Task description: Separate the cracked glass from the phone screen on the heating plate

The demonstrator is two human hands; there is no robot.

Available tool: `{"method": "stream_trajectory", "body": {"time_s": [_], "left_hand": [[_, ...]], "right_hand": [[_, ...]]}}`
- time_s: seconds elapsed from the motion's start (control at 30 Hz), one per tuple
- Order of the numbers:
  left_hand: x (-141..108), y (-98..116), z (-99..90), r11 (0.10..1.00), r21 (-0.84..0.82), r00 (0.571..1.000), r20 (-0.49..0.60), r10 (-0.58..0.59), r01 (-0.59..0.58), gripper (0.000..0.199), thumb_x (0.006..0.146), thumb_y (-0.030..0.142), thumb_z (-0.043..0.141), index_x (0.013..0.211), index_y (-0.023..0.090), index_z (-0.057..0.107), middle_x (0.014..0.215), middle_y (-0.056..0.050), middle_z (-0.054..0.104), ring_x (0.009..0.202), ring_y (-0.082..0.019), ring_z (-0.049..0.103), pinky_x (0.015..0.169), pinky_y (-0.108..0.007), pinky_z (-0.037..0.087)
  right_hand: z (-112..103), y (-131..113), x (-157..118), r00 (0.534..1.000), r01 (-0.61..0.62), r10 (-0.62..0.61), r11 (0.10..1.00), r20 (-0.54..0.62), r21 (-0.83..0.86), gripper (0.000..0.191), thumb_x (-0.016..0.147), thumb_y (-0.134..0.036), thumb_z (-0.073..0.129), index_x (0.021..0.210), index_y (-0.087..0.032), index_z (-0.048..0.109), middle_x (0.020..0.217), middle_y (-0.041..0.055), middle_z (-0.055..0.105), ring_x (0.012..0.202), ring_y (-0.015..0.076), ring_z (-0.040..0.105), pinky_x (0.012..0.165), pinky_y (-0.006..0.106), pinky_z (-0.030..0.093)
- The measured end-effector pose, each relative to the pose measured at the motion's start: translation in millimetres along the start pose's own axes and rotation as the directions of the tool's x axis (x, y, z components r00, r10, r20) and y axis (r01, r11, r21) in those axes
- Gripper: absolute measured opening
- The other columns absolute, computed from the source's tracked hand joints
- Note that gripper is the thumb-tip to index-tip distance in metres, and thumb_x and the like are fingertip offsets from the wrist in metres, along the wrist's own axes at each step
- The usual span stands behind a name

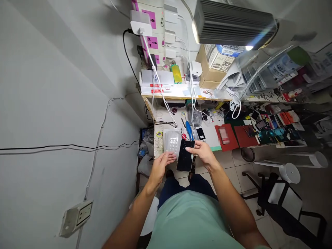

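Observation:
A smartphone (184, 159) with a dark screen tilts in front of the bench edge. My right hand (203, 153) grips it at the upper right, the thumb lying across its face. To the phone's left is my left hand (162, 164), palm inward with the fingers stretched out, holding nothing. Its fingertips come close to a white case with rows of small lit dots (173, 141). White charging cables (192, 90) run down from above and end near the phone's top; whether one is plugged in cannot be made out. Behind the phone lie a blue-handled tool (188, 129) and a white phone (200, 134).
Above the bench runs a shelf (181, 94) with a power-socket tower (153, 38), cardboard boxes (215, 64) and a lamp (236, 24). Red mats (245, 136) and small parts cover the bench to the right. An office chair (282, 200) stands on the floor; a wall (59, 114) closes the left.

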State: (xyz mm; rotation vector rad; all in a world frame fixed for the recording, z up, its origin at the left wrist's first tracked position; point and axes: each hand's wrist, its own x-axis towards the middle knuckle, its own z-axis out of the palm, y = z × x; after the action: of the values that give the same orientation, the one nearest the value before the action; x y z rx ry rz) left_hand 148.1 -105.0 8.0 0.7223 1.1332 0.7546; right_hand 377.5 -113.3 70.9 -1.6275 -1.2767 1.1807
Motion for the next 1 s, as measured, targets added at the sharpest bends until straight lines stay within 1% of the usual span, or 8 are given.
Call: {"method": "stream_trajectory", "body": {"time_s": [0.13, 0.27, 0.33, 0.43, 0.5, 0.6, 0.87, 1.0], "left_hand": [[-25.4, 21.7, 23.3, 0.994, -0.060, 0.994, -0.049, -0.100, 0.097, 0.075, 0.083, 0.086, 0.071, 0.102, 0.014, 0.076, 0.097, -0.012, 0.080, 0.084, -0.018, 0.074, 0.075, -0.028, 0.060], [-52.6, 54.2, 67.1, 0.962, -0.090, 0.962, 0.112, -0.248, 0.259, 0.077, 0.082, 0.087, 0.069, 0.089, 0.011, 0.077, 0.083, -0.014, 0.077, 0.071, -0.019, 0.071, 0.068, -0.031, 0.060], [-60.5, 70.4, 94.1, 0.956, -0.084, 0.951, 0.157, -0.267, 0.282, 0.071, 0.083, 0.082, 0.074, 0.089, 0.012, 0.078, 0.081, -0.011, 0.076, 0.069, -0.017, 0.068, 0.066, -0.028, 0.057], [-62.3, 86.8, 130.2, 0.960, -0.050, 0.949, 0.171, -0.264, 0.276, 0.057, 0.076, 0.069, 0.089, 0.078, 0.013, 0.075, 0.068, -0.002, 0.066, 0.060, -0.009, 0.056, 0.059, -0.022, 0.047], [-58.8, 91.7, 148.2, 0.964, -0.019, 0.953, 0.161, -0.258, 0.265, 0.051, 0.066, 0.055, 0.100, 0.069, 0.014, 0.071, 0.061, 0.003, 0.057, 0.056, -0.006, 0.048, 0.055, -0.019, 0.040], [-50.9, 93.9, 165.3, 0.966, 0.022, 0.955, 0.142, -0.260, 0.259, 0.047, 0.059, 0.046, 0.105, 0.067, 0.014, 0.071, 0.059, 0.005, 0.056, 0.056, -0.006, 0.047, 0.055, -0.018, 0.039], [-44.6, 91.2, 180.5, 0.961, 0.028, 0.952, 0.128, -0.278, 0.276, 0.064, 0.075, 0.076, 0.086, 0.085, 0.013, 0.075, 0.071, -0.005, 0.071, 0.062, -0.014, 0.064, 0.061, -0.026, 0.054], [-58.7, 85.2, 188.5, 0.959, 0.077, 0.946, 0.155, -0.283, 0.274, 0.055, 0.070, 0.061, 0.096, 0.072, 0.016, 0.066, 0.060, 0.002, 0.061, 0.056, -0.009, 0.056, 0.055, -0.021, 0.044]], "right_hand": [[-27.7, -22.0, -50.8, 0.931, 0.351, -0.361, 0.927, -0.060, -0.131, 0.018, 0.103, -0.036, 0.071, 0.113, -0.024, 0.079, 0.104, 0.0062, 0.084, 0.094, 0.0232, 0.080, 0.086, 0.037, 0.060], [-69.4, -27.7, -78.1, 0.705, 0.709, -0.697, 0.689, 0.132, -0.148, 0.017, 0.098, -0.026, 0.072, 0.110, -0.032, 0.081, 0.113, 0.0003, 0.085, 0.111, 0.0215, 0.081, 0.084, 0.033, 0.059], [-92.5, -25.7, -78.3, 0.494, 0.866, -0.840, 0.452, 0.225, -0.213, 0.017, 0.096, -0.021, 0.072, 0.108, -0.030, 0.081, 0.115, 0.0005, 0.085, 0.113, 0.0183, 0.080, 0.074, 0.028, 0.057], [-120.7, -18.5, -67.9, 0.082, 0.899, -0.925, -0.092, 0.371, -0.428, 0.012, 0.096, -0.022, 0.070, 0.094, -0.028, 0.079, 0.110, 0.0012, 0.085, 0.111, 0.0164, 0.078, 0.072, 0.029, 0.056], [-134.0, -11.8, -58.7, -0.047, 0.827, -0.907, -0.271, 0.419, -0.493, 0.013, 0.097, -0.027, 0.070, 0.088, -0.031, 0.078, 0.106, -0.0016, 0.086, 0.106, 0.0158, 0.077, 0.073, 0.032, 0.056], [-149.3, -3.2, -47.7, -0.092, 0.811, -0.903, -0.312, 0.420, -0.495, 0.015, 0.098, -0.031, 0.069, 0.086, -0.034, 0.077, 0.103, -0.0055, 0.086, 0.100, 0.0141, 0.074, 0.071, 0.034, 0.054], [-187.4, -2.9, -39.7, -0.107, 0.793, -0.857, -0.379, 0.504, -0.478, 0.013, 0.099, -0.030, 0.074, 0.088, -0.032, 0.080, 0.104, -0.0058, 0.086, 0.095, 0.0095, 0.073, 0.067, 0.028, 0.049], [-192.8, -2.3, -37.7, -0.156, 0.805, -0.813, -0.434, 0.561, -0.405, 0.012, 0.098, -0.033, 0.077, 0.087, -0.036, 0.079, 0.104, -0.0103, 0.085, 0.093, 0.0098, 0.075, 0.062, 0.030, 0.050]]}}
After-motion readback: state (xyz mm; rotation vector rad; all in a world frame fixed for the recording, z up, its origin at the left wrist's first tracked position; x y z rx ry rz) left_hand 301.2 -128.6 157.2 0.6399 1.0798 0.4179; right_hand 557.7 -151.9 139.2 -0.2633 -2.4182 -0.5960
